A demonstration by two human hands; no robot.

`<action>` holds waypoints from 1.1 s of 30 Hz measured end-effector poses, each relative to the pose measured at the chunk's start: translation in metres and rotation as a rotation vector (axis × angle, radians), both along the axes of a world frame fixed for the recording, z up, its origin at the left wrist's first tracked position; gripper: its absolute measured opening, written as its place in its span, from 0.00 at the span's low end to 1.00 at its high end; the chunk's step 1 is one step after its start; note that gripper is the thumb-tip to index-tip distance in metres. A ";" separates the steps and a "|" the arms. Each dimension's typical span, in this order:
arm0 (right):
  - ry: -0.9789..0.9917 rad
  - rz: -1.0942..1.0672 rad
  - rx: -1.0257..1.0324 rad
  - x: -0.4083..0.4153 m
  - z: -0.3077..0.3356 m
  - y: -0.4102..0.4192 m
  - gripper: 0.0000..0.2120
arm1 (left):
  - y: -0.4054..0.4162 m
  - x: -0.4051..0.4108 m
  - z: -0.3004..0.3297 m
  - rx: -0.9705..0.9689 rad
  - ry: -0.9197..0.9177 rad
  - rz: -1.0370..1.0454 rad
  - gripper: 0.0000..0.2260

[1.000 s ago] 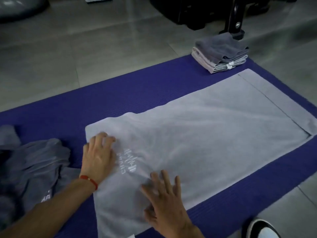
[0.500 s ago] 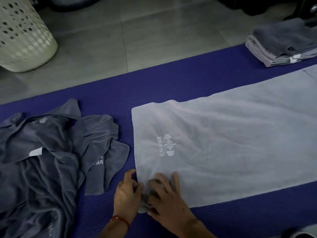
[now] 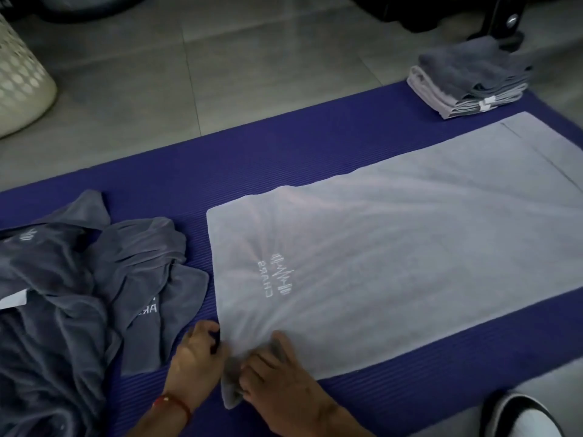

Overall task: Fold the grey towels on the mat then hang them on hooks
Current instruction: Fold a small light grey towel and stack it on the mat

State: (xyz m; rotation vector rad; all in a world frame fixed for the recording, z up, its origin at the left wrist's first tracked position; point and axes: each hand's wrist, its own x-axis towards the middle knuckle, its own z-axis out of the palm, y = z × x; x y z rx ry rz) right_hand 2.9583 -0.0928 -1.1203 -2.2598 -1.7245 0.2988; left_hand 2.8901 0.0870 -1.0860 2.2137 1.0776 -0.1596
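Fingers (image 3: 206, 334) of both my hands pinch the pale grey towel's (image 3: 394, 247) near-left corner — its long axis runs away rightward along the purple mat (image 3: 268, 159).

Single head-worn view, wide-angle, looking forward and steeply down.

Camera sits above the purple mat (image 3: 284, 159), close over the left hand (image 3: 195, 367) and right hand (image 3: 280, 392) at the bottom edge. Spread light grey towel (image 3: 394, 253) fills centre-right; tiled floor (image 3: 220, 58) runs along the top. Edges curve slightly. No second view.
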 end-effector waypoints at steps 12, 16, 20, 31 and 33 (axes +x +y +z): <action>0.229 -0.083 0.011 -0.015 -0.006 0.008 0.30 | 0.078 0.160 -0.012 0.379 -0.019 -0.344 0.20; 0.191 -0.003 0.097 -0.021 -0.011 0.004 0.15 | 0.110 0.186 -0.019 0.457 0.039 -0.375 0.19; 0.335 -0.059 0.204 -0.021 -0.008 0.007 0.19 | 0.127 0.201 -0.018 0.517 0.087 -0.328 0.17; 0.521 -0.200 0.202 -0.028 0.011 -0.003 0.08 | 0.173 0.211 0.008 0.449 0.038 -0.056 0.11; 0.395 -0.147 0.199 -0.029 0.001 -0.006 0.05 | 0.173 0.209 0.007 0.443 0.040 -0.074 0.09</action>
